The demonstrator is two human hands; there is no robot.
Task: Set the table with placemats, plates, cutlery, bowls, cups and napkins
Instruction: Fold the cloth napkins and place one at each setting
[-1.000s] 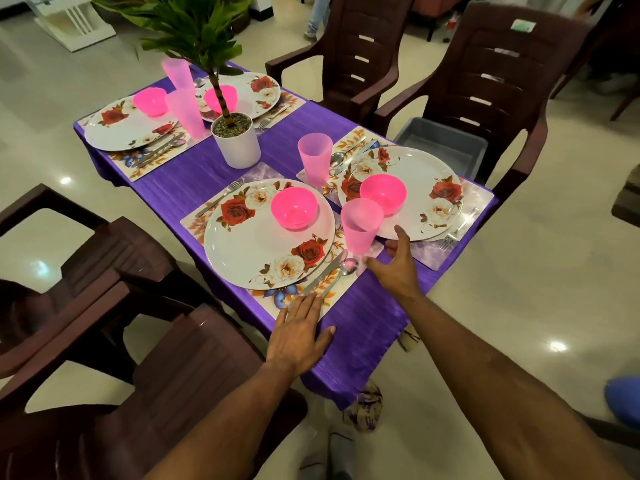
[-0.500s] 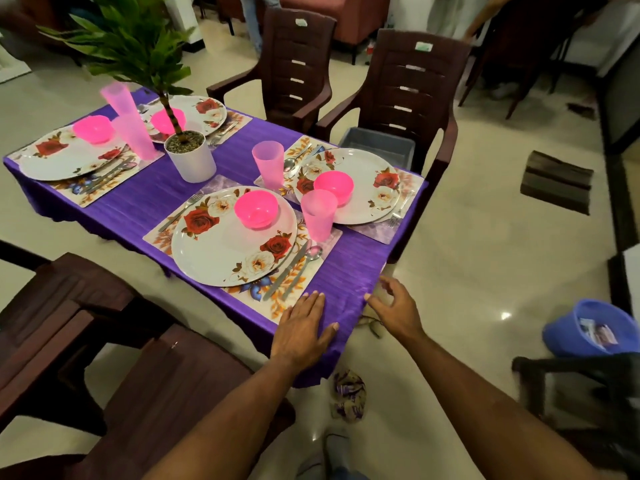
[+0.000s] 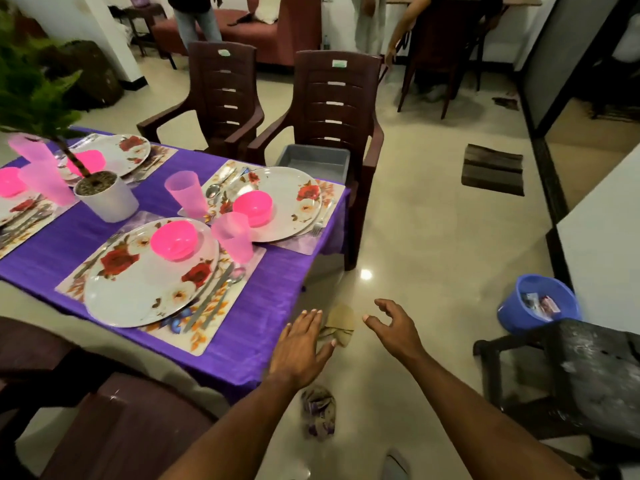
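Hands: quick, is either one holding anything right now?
Left hand: open, fingers straight, holding nothing, at the table corner.
Right hand: open, fingers loosely curled, holding nothing, over the floor.

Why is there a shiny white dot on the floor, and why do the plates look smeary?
Head view: the dot is a lamp's glare on the glossy floor; the near plate smears from camera motion; the wide lens bends the chairs.
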